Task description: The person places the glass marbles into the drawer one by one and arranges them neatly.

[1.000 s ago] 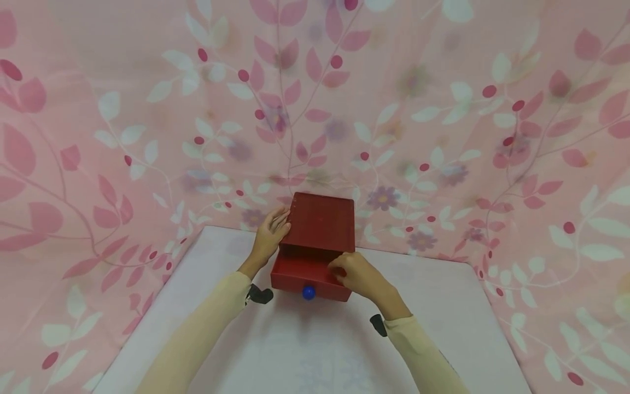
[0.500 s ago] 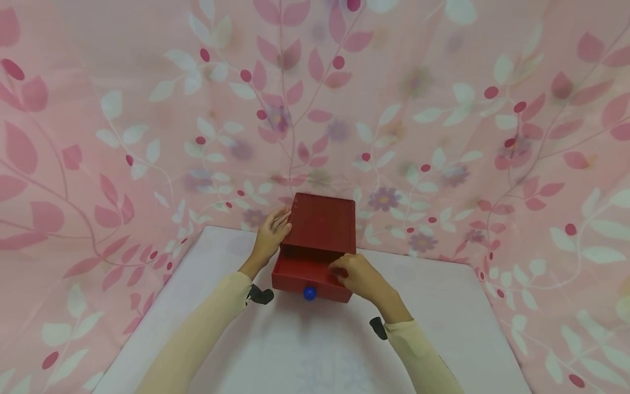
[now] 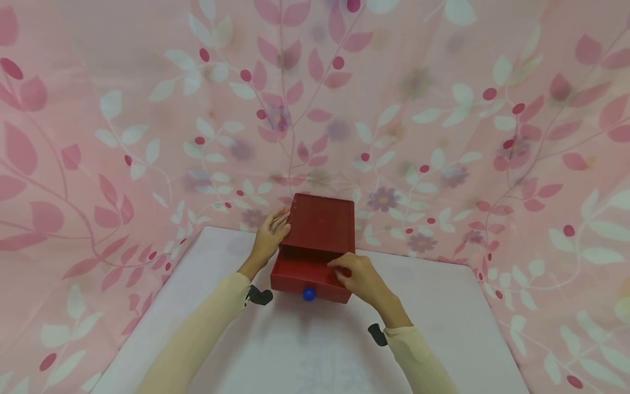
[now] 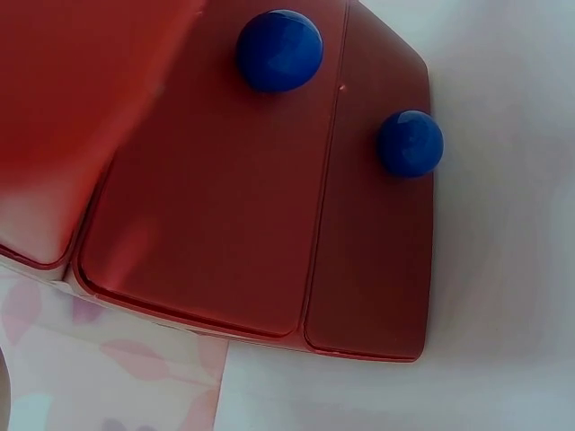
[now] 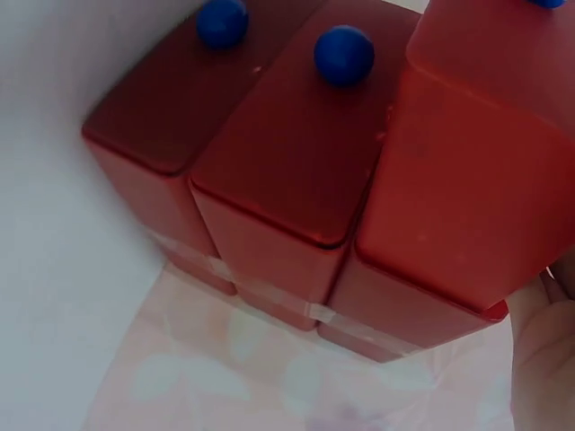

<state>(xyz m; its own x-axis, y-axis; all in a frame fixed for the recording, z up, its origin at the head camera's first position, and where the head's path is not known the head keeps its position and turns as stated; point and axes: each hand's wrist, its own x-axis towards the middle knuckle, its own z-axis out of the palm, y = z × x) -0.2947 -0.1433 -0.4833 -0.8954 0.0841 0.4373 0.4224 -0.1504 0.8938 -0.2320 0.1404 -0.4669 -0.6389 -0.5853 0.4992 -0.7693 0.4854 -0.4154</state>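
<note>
In the head view, a red drawer cabinet stands against the cloth backdrop. Its top drawer, with a blue round knob, is pulled out. My left hand rests along the cabinet's left side with fingers extended. My right hand reaches over the drawer's right side, its fingers bent and partly inside. Whether those fingertips pinch anything is hard to see. The right wrist view catches only part of this hand beside the drawer. Below, two closed drawers carry blue knobs in the left wrist view.
The cabinet stands on a white-covered table, near its back edge. A pink floral cloth hangs behind and at both sides. Strips of clear tape run along the cabinet's side. Dark wrist devices sit by both cuffs.
Almost nothing differs. The right wrist dips slightly while the fingers stay at the drawer's right side. The left hand and the pulled-out drawer keep their places.
</note>
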